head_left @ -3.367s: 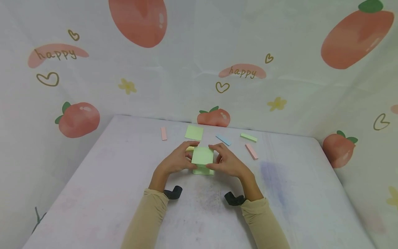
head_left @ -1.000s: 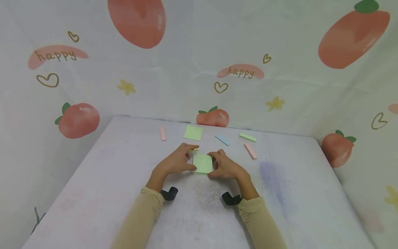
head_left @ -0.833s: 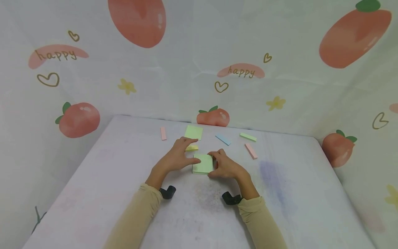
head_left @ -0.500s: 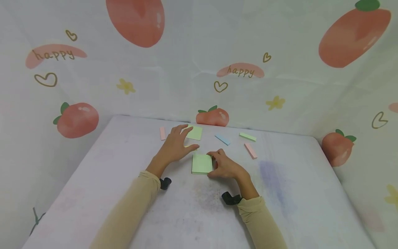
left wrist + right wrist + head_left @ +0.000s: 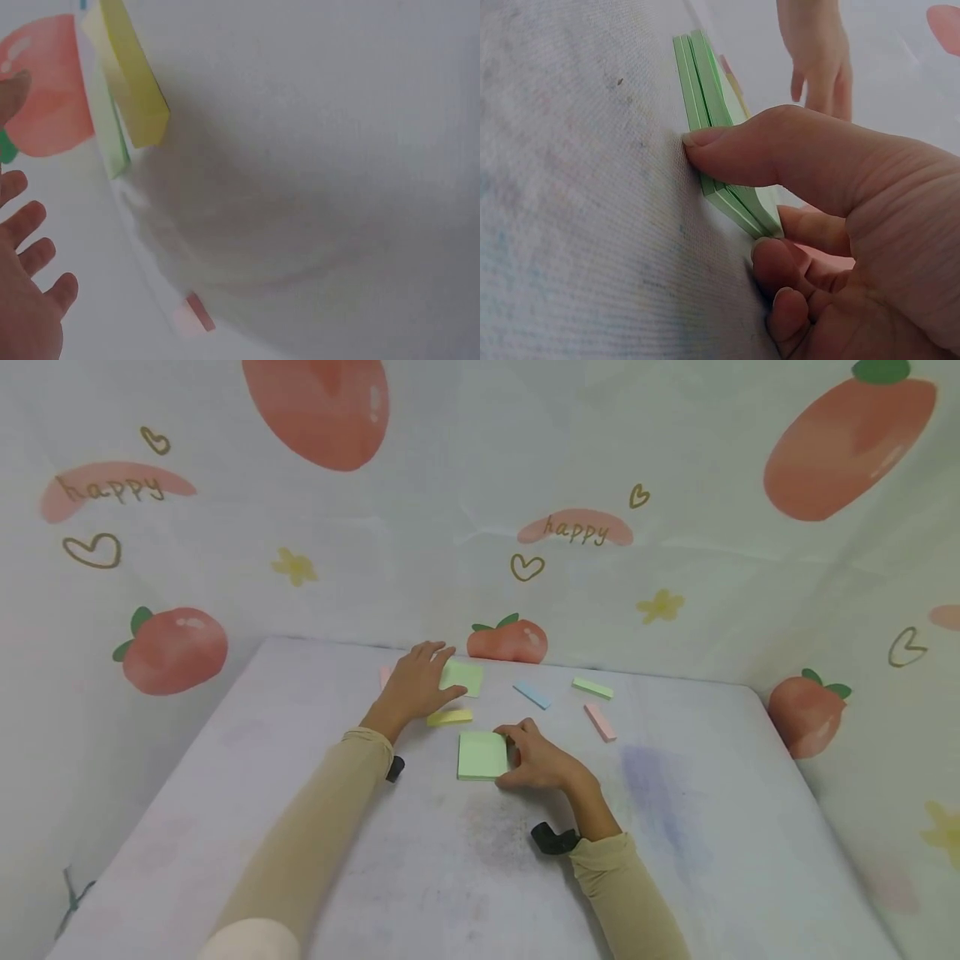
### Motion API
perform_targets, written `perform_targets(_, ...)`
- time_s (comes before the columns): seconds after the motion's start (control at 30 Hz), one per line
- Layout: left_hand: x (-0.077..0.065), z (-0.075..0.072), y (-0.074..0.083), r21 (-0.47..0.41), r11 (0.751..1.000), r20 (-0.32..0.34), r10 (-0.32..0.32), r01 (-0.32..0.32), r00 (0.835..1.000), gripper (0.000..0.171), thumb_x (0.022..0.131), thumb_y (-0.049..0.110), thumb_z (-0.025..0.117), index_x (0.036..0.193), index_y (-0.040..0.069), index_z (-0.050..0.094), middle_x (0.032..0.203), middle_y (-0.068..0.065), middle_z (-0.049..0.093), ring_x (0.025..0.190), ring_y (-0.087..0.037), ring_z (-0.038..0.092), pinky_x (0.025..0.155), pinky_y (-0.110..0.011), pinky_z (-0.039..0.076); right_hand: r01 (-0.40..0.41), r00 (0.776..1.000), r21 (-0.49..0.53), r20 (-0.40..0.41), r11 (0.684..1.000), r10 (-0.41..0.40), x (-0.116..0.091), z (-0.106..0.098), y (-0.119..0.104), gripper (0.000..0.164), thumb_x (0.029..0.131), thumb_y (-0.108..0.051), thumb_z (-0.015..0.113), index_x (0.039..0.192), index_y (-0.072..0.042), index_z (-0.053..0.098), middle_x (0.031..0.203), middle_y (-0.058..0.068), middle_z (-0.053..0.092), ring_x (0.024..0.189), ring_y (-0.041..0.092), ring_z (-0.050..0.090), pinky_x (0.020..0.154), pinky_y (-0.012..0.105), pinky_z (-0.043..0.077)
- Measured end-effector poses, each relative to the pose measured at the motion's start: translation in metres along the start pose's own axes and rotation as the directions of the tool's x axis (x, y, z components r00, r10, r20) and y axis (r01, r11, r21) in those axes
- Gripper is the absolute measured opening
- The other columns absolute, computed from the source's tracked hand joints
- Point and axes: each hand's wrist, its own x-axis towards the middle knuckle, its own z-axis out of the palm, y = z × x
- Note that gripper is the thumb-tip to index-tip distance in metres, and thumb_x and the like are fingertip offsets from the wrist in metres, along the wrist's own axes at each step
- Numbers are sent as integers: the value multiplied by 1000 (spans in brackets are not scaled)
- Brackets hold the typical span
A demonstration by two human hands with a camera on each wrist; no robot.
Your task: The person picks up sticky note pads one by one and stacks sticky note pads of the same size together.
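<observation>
On the table a stack of square green sticky note pads (image 5: 482,756) lies flat; in the right wrist view the layered edges of the stack (image 5: 705,90) show. My right hand (image 5: 543,760) holds the stack by its right side, thumb at the near edge and fingers at the far one. My left hand (image 5: 412,687), its fingers spread and holding nothing, is over the far left, beside another green sticky note pad (image 5: 467,678) that it partly covers. Just nearer than that pad lies a yellow strip pad (image 5: 450,717), also large in the left wrist view.
A pink strip pad (image 5: 386,677) is mostly hidden behind the left hand. Toward the back right lie a blue strip (image 5: 532,695), a green strip (image 5: 592,687) and another pink strip (image 5: 600,722). A fruit-printed cloth (image 5: 450,527) rises behind the table edge.
Earlier both hands lowered a green pad onto the one beneath. Since then my left hand has let go and moved away, up and left toward the far pad; my right hand has stayed.
</observation>
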Motion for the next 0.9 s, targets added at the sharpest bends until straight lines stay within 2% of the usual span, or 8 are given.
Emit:
perform_targets(0.17, 8, 2, -5, 8, 1000, 75, -24, 23, 997, 82, 98, 59, 58, 160, 13, 31, 167, -13, 27, 156, -37, 22, 125, -57, 23, 3, 1000, -3, -10, 1000, -3, 1, 1, 0, 75, 80, -21, 84, 144, -6, 48, 121, 15, 44, 90, 16, 48, 78, 28, 44)
perform_targets(0.33, 15, 7, -8, -7, 1000, 105, -21, 22, 994, 84, 98, 61, 56, 161, 12, 30, 167, -12, 27, 157, -37, 20, 126, -57, 20, -2, 1000, -9, -10, 1000, 2, 0, 0, 0, 76, 81, -21, 84, 145, -6, 47, 121, 15, 44, 90, 16, 48, 78, 28, 44)
perform_targets(0.63, 18, 16, -5, 72, 997, 196, -29, 15, 980, 86, 99, 67, 46, 165, 21, 16, 173, -9, 12, 160, -39, 5, 127, -62, 6, -3, 1000, -17, 0, 1000, 3, 1, 1, 1, 76, 81, -22, 83, 146, -6, 46, 121, 14, 44, 90, 15, 49, 77, 28, 44)
perform_targets(0.9, 20, 20, -5, 64, 998, 240, -39, 24, 970, 81, 102, 60, 45, 165, 19, 14, 173, -11, 13, 160, -40, 8, 127, -62, 9, -14, 1000, -8, 3, 1000, 14, 1, 1, 1, 76, 81, -22, 84, 145, -7, 46, 121, 14, 44, 90, 16, 49, 78, 28, 45)
